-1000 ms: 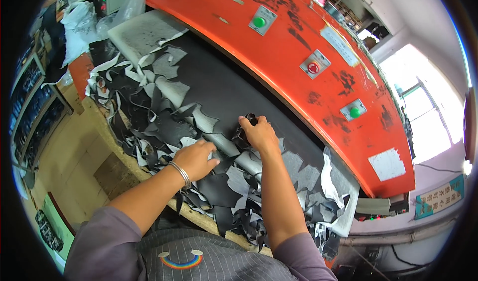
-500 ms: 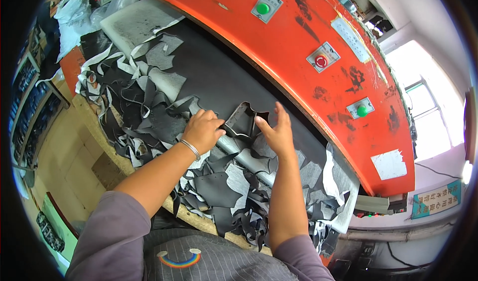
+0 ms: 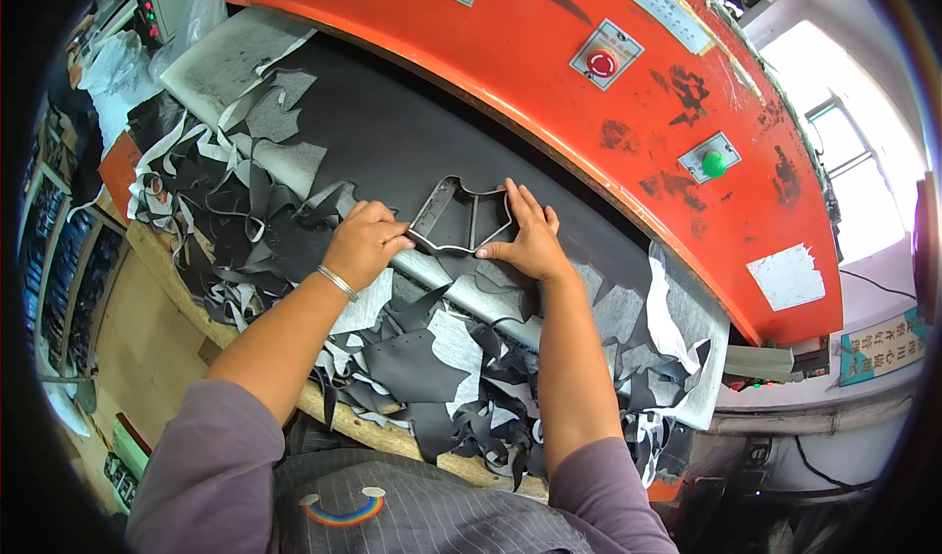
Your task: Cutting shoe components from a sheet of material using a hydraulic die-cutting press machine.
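A metal cutting die (image 3: 473, 222), an open frame with a notched outline and a crossbar, lies flat on a smooth black sheet (image 3: 368, 112) that looks like leather. My left hand (image 3: 361, 245), a bangle on its wrist, pinches the die's left corner between thumb and fingers. On the opposite end, my right hand (image 3: 535, 240) grips the die, its thumb at the near edge and its fingers along the right side. Dark sheet shows through the frame. Jagged cut edges of the sheet run just below the die.
A heap of black and white scraps (image 3: 417, 363) covers the near side of the table. Close beyond the die stands a large orange-red machine beam (image 3: 520, 63) with a red button (image 3: 601, 62) and green buttons (image 3: 713, 164). Shelves (image 3: 69, 269) stand at the far left.
The die has gone from tilted to flat on the sheet. My right hand, spread beside it before, has closed on its right end. The view has shifted slightly.
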Tool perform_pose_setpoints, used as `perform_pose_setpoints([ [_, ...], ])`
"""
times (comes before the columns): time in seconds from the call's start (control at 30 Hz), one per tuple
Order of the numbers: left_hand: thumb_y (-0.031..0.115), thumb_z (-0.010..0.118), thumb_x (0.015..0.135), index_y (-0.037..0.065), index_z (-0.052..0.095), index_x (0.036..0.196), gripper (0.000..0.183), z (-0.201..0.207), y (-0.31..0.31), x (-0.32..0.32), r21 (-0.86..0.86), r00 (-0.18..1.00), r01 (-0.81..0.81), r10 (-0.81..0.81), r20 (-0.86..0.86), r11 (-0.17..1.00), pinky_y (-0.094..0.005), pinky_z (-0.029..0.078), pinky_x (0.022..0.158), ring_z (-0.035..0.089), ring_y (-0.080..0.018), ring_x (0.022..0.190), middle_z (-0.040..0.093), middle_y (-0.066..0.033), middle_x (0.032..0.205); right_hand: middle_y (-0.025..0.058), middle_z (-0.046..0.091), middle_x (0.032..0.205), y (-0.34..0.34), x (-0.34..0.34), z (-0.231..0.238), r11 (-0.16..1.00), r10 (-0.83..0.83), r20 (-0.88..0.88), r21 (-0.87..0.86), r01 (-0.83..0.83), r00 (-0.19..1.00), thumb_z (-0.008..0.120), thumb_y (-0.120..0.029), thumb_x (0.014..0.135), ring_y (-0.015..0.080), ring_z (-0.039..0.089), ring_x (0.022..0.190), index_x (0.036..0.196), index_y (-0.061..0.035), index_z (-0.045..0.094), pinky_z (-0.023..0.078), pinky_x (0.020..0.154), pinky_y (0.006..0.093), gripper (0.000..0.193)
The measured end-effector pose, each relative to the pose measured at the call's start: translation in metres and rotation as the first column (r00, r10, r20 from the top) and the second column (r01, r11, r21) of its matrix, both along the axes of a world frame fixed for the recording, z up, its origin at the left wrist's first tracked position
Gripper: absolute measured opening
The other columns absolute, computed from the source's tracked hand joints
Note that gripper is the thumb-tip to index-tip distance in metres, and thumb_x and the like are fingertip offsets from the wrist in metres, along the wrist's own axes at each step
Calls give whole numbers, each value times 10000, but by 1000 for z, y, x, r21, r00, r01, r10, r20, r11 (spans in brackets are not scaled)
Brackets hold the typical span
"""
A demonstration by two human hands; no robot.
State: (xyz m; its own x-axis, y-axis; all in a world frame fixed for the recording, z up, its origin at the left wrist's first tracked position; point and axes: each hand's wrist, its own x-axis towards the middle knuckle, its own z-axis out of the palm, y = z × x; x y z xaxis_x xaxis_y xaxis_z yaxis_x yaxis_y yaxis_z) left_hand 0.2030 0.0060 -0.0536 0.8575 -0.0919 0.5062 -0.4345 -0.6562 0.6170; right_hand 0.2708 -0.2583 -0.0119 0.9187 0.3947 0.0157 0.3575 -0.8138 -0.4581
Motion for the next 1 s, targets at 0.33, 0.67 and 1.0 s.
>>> perform_pose_setpoints([
  [0.33,131,760,692,41,717,835,175,5,-9,4,45,999,-4,2,50,999,-327,461,689,553,-218,785,569,-59,794,190,409,1438,-16,19,-5,992,107,-3,71,-107,994,814,-475,583,285,248,1416,1464,-127,317,108,1141,492,1069],
  [0.67,102,729,723,23,714,865,163,11,-1,6,55,994,10,-4,-108,998,-313,468,659,582,-210,735,583,-81,806,220,430,1408,-17,17,-13,994,87,33,67,-89,996,806,-477,603,294,280,1397,1446,-150,360,113,1139,507,1008],
  [1.0,88,704,759,24,702,886,142,18,0,7,18,981,-35,37,-191,999,-332,470,682,589,-245,768,592,-98,845,146,414,1444,-26,34,-10,969,217,-43,129,-210,975,708,-255,795,258,241,1419,1471,-169,307,60,1154,488,791],
])
